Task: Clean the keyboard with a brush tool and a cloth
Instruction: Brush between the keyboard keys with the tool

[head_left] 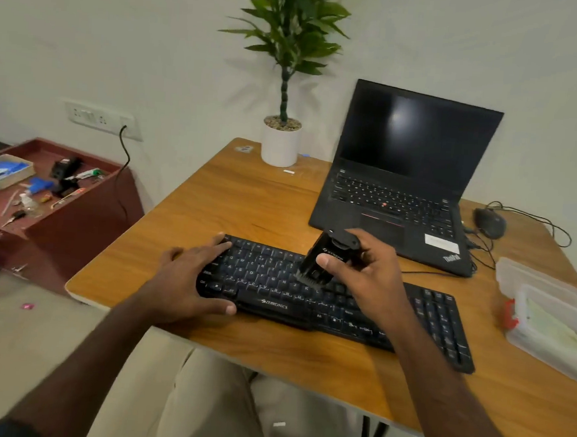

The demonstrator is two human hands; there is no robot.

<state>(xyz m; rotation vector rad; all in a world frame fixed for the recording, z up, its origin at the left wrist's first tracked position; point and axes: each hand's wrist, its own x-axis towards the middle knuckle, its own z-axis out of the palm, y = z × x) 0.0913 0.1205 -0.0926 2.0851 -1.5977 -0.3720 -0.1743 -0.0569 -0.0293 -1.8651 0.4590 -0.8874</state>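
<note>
A black keyboard (pixel 437 317) lies slantwise on the wooden table (pixel 240 201), near its front edge. My left hand (pixel 187 279) grips the keyboard's left end, fingers over the top corner and thumb at the front edge. My right hand (pixel 368 275) holds a black brush tool (pixel 325 258) upright over the middle keys. Its bristles point down and touch the keys. No cloth shows outside the clear box at the right.
An open black laptop (pixel 406 178) stands behind the keyboard. A wired mouse (pixel 490 222) lies to its right. A clear plastic box (pixel 546 315) sits at the table's right edge. A potted plant (pixel 281 142) stands at the back. A maroon drawer (pixel 85 217) with small items is at left.
</note>
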